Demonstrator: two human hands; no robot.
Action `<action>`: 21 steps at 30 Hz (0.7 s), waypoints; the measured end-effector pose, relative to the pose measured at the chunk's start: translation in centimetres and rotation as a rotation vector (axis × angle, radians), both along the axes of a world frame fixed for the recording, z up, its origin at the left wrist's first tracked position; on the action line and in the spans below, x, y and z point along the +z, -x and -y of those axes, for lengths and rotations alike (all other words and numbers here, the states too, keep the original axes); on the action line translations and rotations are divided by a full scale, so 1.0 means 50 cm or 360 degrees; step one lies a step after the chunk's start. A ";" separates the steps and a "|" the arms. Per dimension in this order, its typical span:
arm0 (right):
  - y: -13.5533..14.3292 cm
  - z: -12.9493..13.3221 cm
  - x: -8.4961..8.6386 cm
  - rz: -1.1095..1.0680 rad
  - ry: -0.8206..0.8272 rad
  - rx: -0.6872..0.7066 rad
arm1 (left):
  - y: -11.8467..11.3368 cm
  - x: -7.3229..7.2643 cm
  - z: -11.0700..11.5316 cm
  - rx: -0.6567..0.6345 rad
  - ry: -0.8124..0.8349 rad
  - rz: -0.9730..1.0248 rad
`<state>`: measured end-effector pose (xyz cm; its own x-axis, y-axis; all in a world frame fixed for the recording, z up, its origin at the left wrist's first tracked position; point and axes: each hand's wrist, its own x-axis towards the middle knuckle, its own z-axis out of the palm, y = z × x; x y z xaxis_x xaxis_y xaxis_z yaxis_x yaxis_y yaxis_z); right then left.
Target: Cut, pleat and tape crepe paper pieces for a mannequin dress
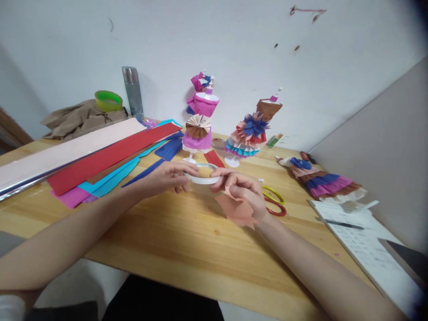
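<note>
A thin white roll of tape (203, 180) is held up between my two hands, just above the table. My left hand (170, 177) pinches its left edge, thumb below and fingers on top. On the opposite side, my right hand (245, 189) grips the roll with its fingertips. A piece of peach crepe paper (239, 210) with ragged edges hangs from that same hand, tucked under the fingers. Behind the roll stand two small dress forms in paper clothes, one in a pink dress (202, 104) with a pleated fan, the other in a ruffled dress (249, 133).
Scissors (277, 206) with red and yellow handles lie right of my right hand. Strips of coloured crepe paper (110, 156) cover the left side. A bottle (133, 91) and green tape roll (109, 101) stand behind. At right are a paper dress (329, 180) and a notebook (354, 236).
</note>
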<state>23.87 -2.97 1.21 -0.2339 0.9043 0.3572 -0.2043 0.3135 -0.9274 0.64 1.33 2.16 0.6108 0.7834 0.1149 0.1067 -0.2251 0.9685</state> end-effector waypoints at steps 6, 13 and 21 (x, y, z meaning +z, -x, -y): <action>-0.012 -0.025 -0.014 -0.0062 0.0206 0.0185 | 0.002 0.001 0.005 0.0051 -0.0036 -0.0113; -0.014 -0.016 0.008 0.0801 -0.0352 0.0026 | -0.016 -0.006 0.021 0.0287 -0.0137 -0.0184; -0.011 -0.010 0.012 0.0983 -0.0526 -0.0140 | -0.022 0.003 0.030 0.0402 0.0077 -0.0096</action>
